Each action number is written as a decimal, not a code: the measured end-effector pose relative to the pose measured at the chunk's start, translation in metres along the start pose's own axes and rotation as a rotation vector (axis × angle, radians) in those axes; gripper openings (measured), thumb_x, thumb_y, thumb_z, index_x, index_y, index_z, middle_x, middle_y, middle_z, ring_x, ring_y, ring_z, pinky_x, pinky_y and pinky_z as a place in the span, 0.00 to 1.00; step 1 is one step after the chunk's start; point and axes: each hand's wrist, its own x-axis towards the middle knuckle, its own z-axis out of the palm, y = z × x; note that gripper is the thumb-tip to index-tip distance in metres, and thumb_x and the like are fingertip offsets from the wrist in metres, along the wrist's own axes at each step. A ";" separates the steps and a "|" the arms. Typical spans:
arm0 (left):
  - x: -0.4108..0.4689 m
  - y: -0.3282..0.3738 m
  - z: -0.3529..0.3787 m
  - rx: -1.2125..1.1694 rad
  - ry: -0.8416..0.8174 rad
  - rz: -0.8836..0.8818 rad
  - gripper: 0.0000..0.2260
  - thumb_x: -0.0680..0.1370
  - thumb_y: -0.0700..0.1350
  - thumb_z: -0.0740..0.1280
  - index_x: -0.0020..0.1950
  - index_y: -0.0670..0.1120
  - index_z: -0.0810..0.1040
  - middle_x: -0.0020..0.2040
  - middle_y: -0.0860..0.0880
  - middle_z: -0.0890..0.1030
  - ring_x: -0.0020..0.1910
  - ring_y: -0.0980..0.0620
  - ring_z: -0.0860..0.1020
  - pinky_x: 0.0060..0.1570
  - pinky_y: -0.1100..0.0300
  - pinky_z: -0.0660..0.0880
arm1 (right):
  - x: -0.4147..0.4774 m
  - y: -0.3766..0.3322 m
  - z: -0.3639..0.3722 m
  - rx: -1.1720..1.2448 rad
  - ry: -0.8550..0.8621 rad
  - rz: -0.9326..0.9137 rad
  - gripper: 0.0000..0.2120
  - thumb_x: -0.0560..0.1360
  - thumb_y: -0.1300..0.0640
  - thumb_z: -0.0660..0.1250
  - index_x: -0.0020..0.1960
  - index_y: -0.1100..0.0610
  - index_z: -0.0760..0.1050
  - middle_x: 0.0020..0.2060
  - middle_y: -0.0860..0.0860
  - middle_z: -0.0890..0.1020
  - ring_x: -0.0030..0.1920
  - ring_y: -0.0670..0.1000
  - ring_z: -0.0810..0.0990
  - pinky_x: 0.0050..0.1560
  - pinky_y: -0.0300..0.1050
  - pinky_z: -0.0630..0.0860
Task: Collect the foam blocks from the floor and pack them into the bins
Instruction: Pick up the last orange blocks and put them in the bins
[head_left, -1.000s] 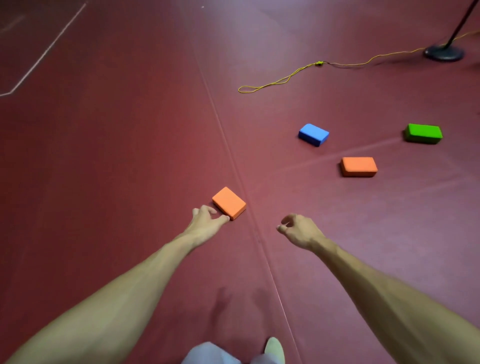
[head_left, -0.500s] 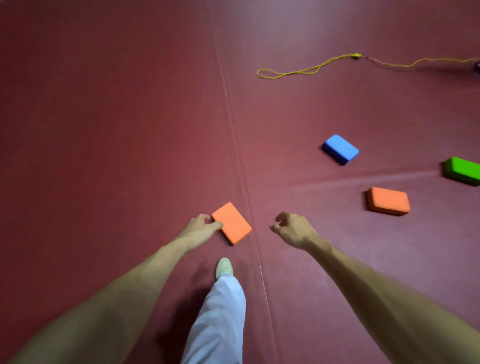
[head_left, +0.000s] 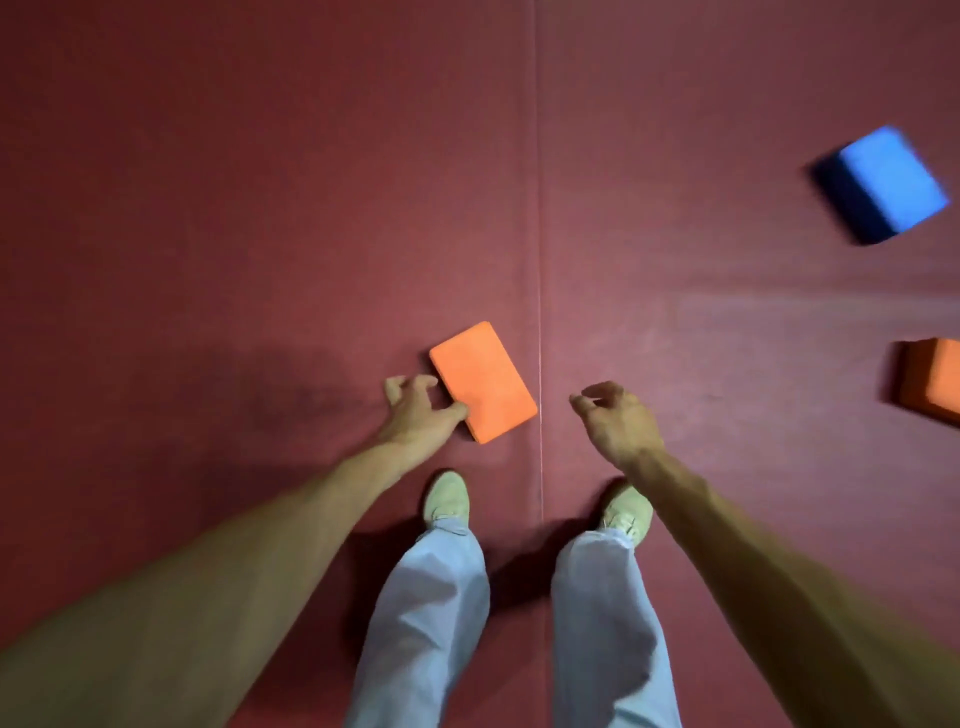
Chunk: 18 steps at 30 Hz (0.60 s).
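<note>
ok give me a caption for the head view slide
Left hand at the edge of an orange foam block on the red floor, right hand empty beside it, blue block farther off.

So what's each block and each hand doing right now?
near orange block: flat on the floor, not lifted.
left hand: touching that block's edge, not gripping it yet.
right hand: loosely curled, holding nothing.
blue block: on the floor, untouched, blurry.
far orange block: on the floor, partly out of view.

Bare forearms (head_left: 249, 561), pale blue trousers (head_left: 602, 634), light green shoes (head_left: 447, 501)
</note>
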 end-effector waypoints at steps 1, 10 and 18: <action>0.025 -0.010 0.017 -0.028 0.015 -0.034 0.26 0.77 0.51 0.67 0.72 0.47 0.64 0.70 0.48 0.58 0.66 0.47 0.70 0.63 0.59 0.63 | 0.024 0.013 0.017 0.016 -0.001 0.020 0.18 0.78 0.49 0.62 0.65 0.56 0.73 0.59 0.55 0.80 0.61 0.57 0.76 0.54 0.42 0.69; 0.216 -0.114 0.172 -0.281 0.032 -0.323 0.27 0.75 0.57 0.67 0.71 0.47 0.67 0.69 0.47 0.64 0.69 0.47 0.66 0.67 0.54 0.64 | 0.213 0.127 0.161 0.002 -0.066 0.031 0.28 0.75 0.45 0.67 0.70 0.56 0.66 0.66 0.58 0.72 0.65 0.58 0.72 0.65 0.52 0.70; 0.288 -0.132 0.223 -0.839 0.098 -0.518 0.18 0.73 0.49 0.70 0.61 0.47 0.74 0.54 0.51 0.78 0.50 0.52 0.76 0.47 0.58 0.69 | 0.285 0.168 0.218 -0.029 -0.187 -0.155 0.33 0.74 0.51 0.69 0.75 0.55 0.58 0.70 0.54 0.65 0.70 0.54 0.65 0.67 0.45 0.63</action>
